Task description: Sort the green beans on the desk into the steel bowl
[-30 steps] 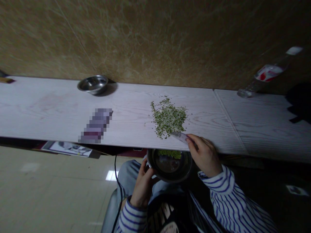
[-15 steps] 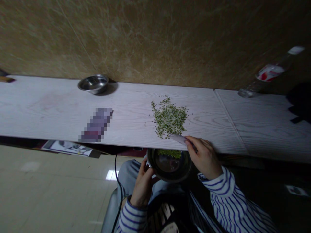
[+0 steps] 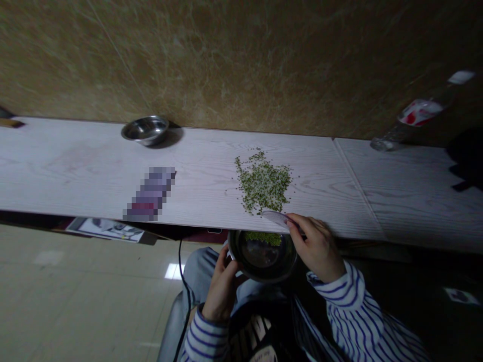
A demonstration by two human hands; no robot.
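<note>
Small green beans, apparently mung beans, lie spread in a loose patch on the pale wood-grain counter. Below the counter's front edge, my left hand is closed on the left rim of a metal bowl. More green beans rest inside that bowl, at its far side. My right hand pinches a flat, pale, rounded piece, whose exact kind I cannot make out. Its tip touches or hovers just above the counter at the near edge of the bean patch.
A second metal bowl stands at the back left, by the wall. A blurred-out phone-shaped object lies left of the beans. To the right, a clear plastic bottle stands near a dark object. A black cable hangs below the counter.
The pale flat piece in my right hand has shifted very slightly and turned a little. My left hand and the bowl stay in place. The bean patch looks the same.
</note>
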